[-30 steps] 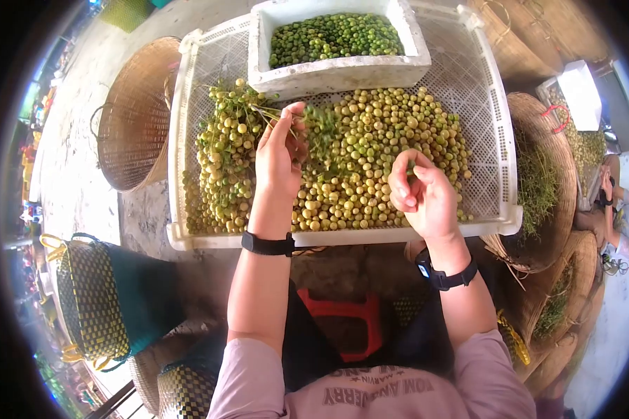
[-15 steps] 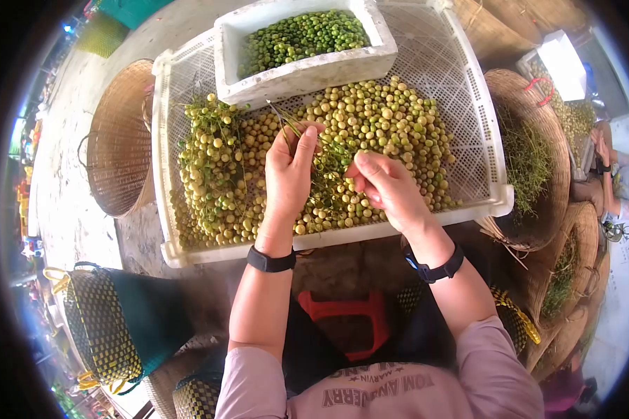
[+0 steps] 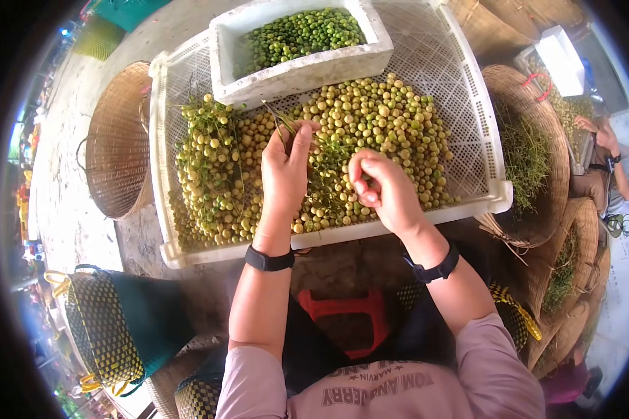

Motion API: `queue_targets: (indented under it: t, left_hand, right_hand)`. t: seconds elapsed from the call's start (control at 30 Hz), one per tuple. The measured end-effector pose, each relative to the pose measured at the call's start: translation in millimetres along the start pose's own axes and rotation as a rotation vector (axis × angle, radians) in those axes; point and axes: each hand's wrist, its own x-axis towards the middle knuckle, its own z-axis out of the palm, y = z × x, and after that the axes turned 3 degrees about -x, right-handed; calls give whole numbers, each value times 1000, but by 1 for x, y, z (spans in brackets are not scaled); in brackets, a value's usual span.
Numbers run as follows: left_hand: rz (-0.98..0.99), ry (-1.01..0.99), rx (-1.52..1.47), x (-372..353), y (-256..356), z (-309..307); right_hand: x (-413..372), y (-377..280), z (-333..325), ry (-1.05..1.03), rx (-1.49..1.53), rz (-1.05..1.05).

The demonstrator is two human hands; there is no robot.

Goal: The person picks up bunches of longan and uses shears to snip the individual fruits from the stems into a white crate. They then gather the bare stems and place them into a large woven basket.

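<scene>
A white perforated plastic tray [image 3: 472, 105] holds a heap of small yellow-green round fruits [image 3: 377, 122], loose on the right and still on stalks [image 3: 213, 160] on the left. My left hand [image 3: 286, 171] pinches a green stalk of fruit [image 3: 325, 171] above the heap, fingers closed on its top. My right hand [image 3: 384, 188] is curled right beside that stalk, fingertips pinched on it or on a fruit. A white foam box [image 3: 300, 66] of greener fruits [image 3: 297, 35] sits at the tray's far side.
Woven baskets stand left [image 3: 119, 140] and right [image 3: 531, 153], the right one holding bare stalks. A woven bag [image 3: 108, 328] lies at lower left, a red stool [image 3: 342, 321] below me. Another person's hand [image 3: 601, 133] works at far right.
My right hand moved left from the tray's front to the stalk my left hand holds. My left hand shifted slightly; the view tilted.
</scene>
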Motion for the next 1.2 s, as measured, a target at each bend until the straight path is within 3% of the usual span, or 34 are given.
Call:
queue_targets:
  t: [0.07, 0.13, 0.27, 0.33, 0.4, 0.53, 0.6, 0.67, 0.73, 0.77, 0.93, 1.07, 1.13, 1.2]
  left_hand:
    - [-87, -9, -67, 1, 0, -3]
    - [-154, 1, -186, 1, -2, -3]
    - [-168, -22, -213, 1, -5, -2]
    - [-192, -30, -193, -1, -6, -2]
    - [-181, -16, -209, 1, -5, 0]
    - [-253, 18, -214, 5, -5, -10]
    - [-241, 26, -240, 4, -4, -7]
    - [-266, 24, -279, 1, -3, -3]
    - [-246, -12, -238, 0, -6, 0]
    - [-225, -41, -195, -1, -7, 0]
    - [-215, -73, -160, 0, -5, -2]
    - [-201, -9, -217, 3, -2, -9]
    - [-261, -72, -132, 5, 0, -16]
    - [-238, -100, -113, 4, 1, -15]
  right_hand:
    - [2, 1, -7, -15, 276, 38]
    - [3, -2, -7, -6, 261, 30]
    - [7, 8, 0, 164, -66, 41]
    - [9, 13, 4, 218, -388, -224]
    - [7, 12, 3, 217, -395, -214]
    - [1, 1, 2, 70, -98, -100]
    - [2, -4, -1, 0, 266, 45]
    - [2, 0, -3, 9, 283, 34]
    - [4, 3, 4, 225, -110, 23]
    - [6, 6, 8, 237, -183, -101]
    - [9, 15, 3, 219, -286, -198]
    - [3, 5, -2, 103, -36, -44]
    - [7, 2, -11, 42, 301, -17]
    - [7, 1, -14, 46, 255, -28]
